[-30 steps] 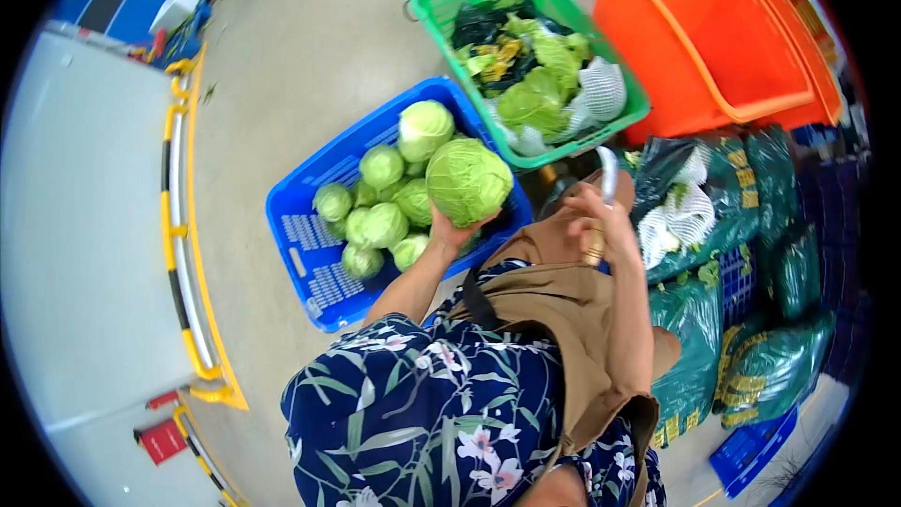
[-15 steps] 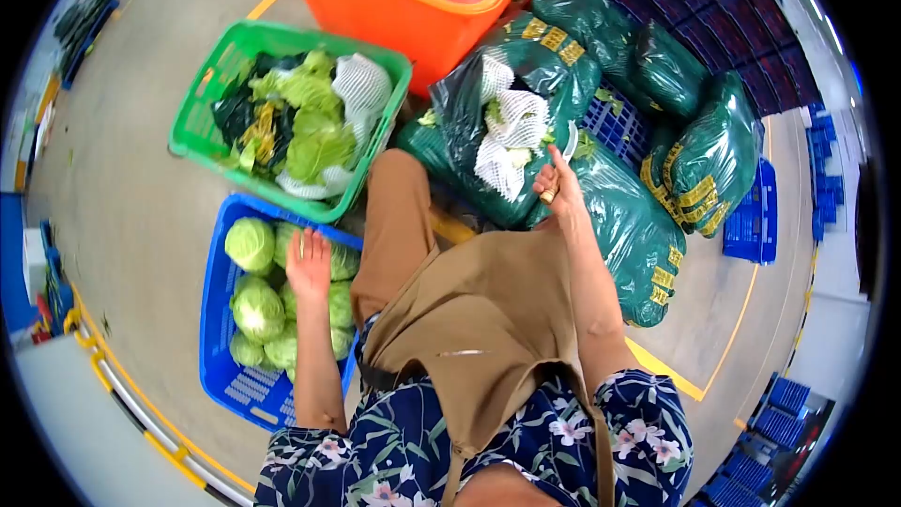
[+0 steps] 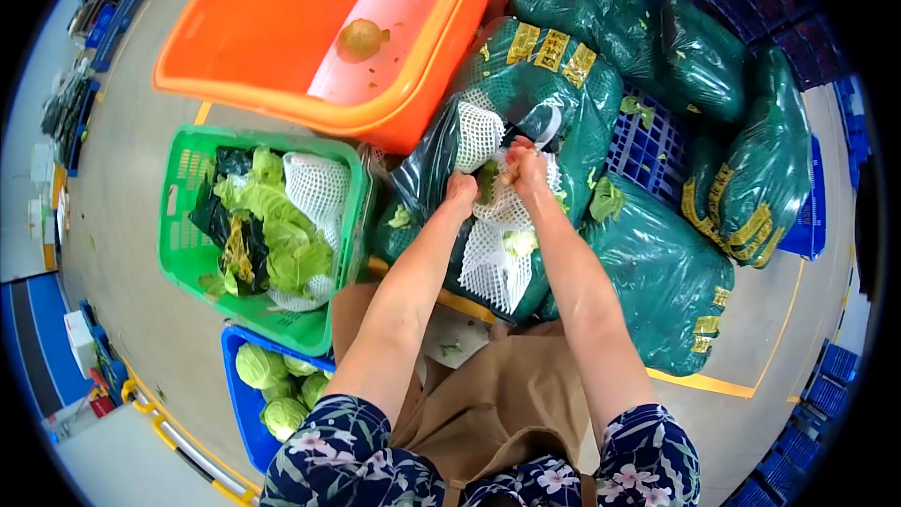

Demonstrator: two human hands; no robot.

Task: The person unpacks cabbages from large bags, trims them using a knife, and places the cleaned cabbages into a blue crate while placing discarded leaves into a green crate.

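An opened dark green bag (image 3: 427, 164) holds cabbages in white foam nets (image 3: 497, 268). At its opening, my left hand (image 3: 461, 192) has its fingers closed at the bag's edge, beside a netted cabbage; what it grips is too small to tell. Just to the right, my right hand (image 3: 527, 169) is wrapped round the handle of a knife, whose curved blade (image 3: 549, 122) points away over the bag. A dark green leafy patch (image 3: 487, 181) shows between the two hands.
An orange bin (image 3: 282, 84) stands at the top, with a green crate (image 3: 174, 225) of leaves and nets below it. A blue crate (image 3: 246, 422) at the lower left holds cabbages (image 3: 262, 365). More full green bags (image 3: 648, 272) lie on the right around a blue crate.
The cabbage seen earlier in my left hand is gone from it. Both hands have come together over the opened bag, and the view has turned toward the bags.
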